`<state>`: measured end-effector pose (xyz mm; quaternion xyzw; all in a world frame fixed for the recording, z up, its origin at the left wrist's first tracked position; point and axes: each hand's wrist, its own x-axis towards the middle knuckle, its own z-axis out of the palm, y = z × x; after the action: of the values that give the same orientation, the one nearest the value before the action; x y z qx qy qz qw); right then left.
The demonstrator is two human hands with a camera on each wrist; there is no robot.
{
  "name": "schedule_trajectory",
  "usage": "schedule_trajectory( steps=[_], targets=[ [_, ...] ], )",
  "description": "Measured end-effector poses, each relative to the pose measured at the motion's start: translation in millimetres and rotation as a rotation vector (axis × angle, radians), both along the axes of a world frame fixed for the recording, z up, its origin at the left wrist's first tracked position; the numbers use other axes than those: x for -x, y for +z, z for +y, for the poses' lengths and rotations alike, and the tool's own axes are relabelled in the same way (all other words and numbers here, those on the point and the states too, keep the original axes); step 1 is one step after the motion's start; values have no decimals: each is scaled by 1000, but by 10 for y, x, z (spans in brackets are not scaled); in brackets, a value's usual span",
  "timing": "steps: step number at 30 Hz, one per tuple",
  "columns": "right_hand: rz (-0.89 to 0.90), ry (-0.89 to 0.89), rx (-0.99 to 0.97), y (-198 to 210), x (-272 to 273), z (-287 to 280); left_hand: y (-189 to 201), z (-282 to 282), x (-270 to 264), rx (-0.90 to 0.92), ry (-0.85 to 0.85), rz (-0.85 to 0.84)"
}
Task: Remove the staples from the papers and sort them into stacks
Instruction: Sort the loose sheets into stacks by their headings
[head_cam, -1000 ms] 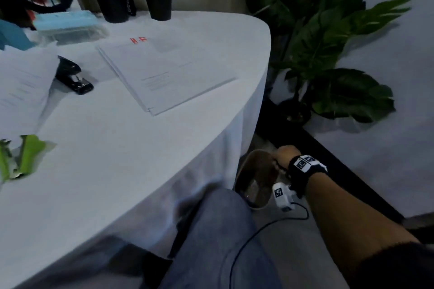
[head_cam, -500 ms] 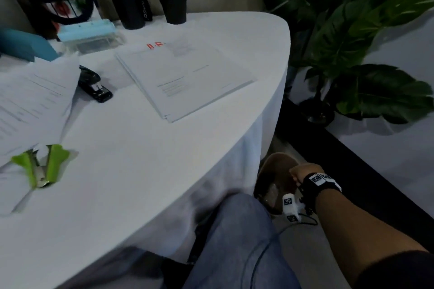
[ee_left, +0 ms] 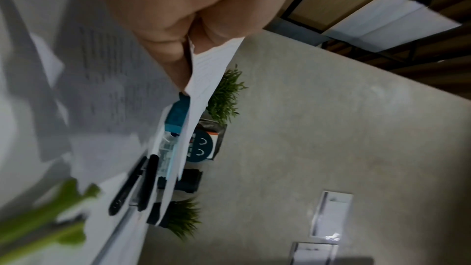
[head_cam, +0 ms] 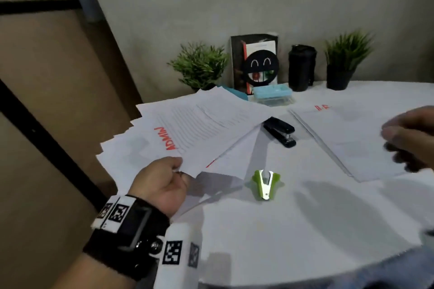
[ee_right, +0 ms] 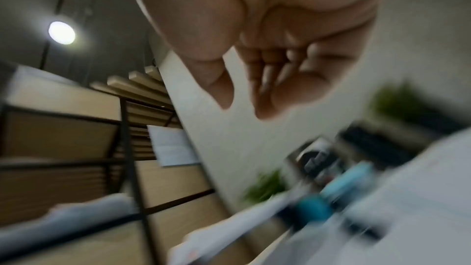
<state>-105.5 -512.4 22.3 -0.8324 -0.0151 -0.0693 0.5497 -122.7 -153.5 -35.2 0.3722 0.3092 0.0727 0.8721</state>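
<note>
Left hand (head_cam: 162, 182) pinches the ADMIN papers (head_cam: 197, 129) at one corner, long axis fanning away rightward; right hand (head_cam: 408, 138) empty, loosely curled.

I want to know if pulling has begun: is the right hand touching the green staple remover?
Apart. Head view: the green staple remover lies alone on the table, the right hand well off to its right.
</note>
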Motion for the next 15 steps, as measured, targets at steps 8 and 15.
schedule_trajectory(
  steps=[8,15],
  targets=[
    [481,394,-551,-6,-399,1807,98,-233,265,16,-94,-190],
    [199,387,-209,265,-963,1498,225,461,398,207,-392,-650]
  ],
)
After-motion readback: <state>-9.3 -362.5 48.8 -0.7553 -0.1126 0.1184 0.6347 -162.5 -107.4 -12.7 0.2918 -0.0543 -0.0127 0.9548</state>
